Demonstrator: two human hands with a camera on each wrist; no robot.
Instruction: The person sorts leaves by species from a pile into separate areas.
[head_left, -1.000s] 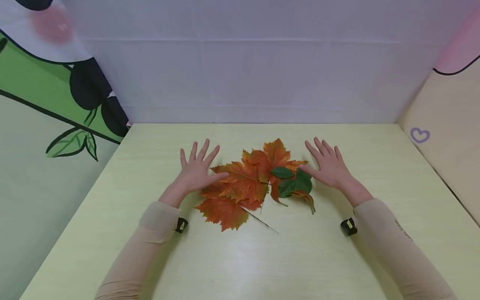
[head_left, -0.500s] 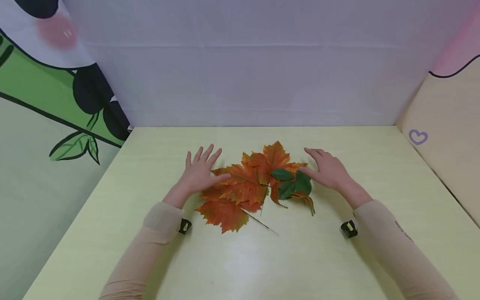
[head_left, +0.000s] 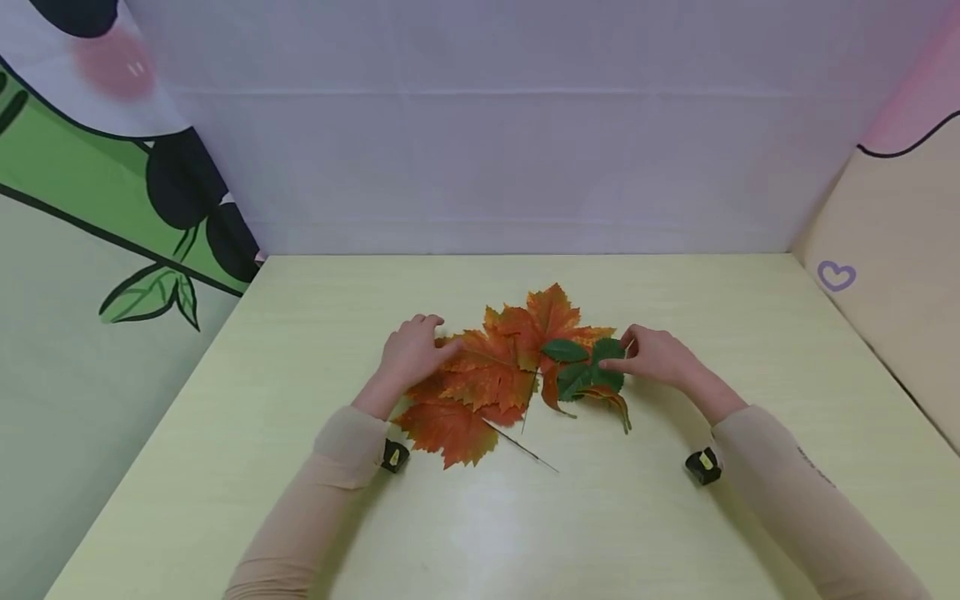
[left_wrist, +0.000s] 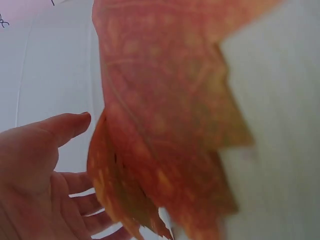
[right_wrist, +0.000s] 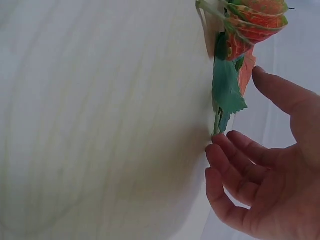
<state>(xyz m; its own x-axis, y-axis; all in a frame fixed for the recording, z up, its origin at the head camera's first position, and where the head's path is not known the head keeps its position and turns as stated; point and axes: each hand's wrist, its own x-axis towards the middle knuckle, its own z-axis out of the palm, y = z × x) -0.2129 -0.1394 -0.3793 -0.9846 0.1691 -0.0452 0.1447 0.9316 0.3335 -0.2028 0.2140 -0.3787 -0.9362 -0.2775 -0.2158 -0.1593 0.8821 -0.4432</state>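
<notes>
Several orange maple leaves point(head_left: 487, 371), apparently artificial, lie overlapped in a pile mid-table, their thin stems toward the front. At the pile's right is a sprig of green leaves point(head_left: 573, 377), with curled orange leaves point(right_wrist: 255, 25) beside it. My left hand point(head_left: 414, 354) is at the pile's left edge, thumb over a maple leaf; in the left wrist view its fingers point(left_wrist: 82, 182) are partly hidden behind leaves, the thumb apart from them. My right hand point(head_left: 658, 358) bends its fingers by the green sprig's right edge; a gap shows between thumb and fingers in the right wrist view.
The leaves lie on a pale wood-grain table point(head_left: 480, 533). Behind it stands a plain lilac backdrop point(head_left: 480, 167). A panel with cartoon drawings point(head_left: 172, 183) flanks the left side, and a beige panel with a small heart point(head_left: 836, 275) the right.
Both hands were spread flat above the pile's sides. They have come lower and inward, and their fingers have bent toward the leaves. The leaves lie where they were.
</notes>
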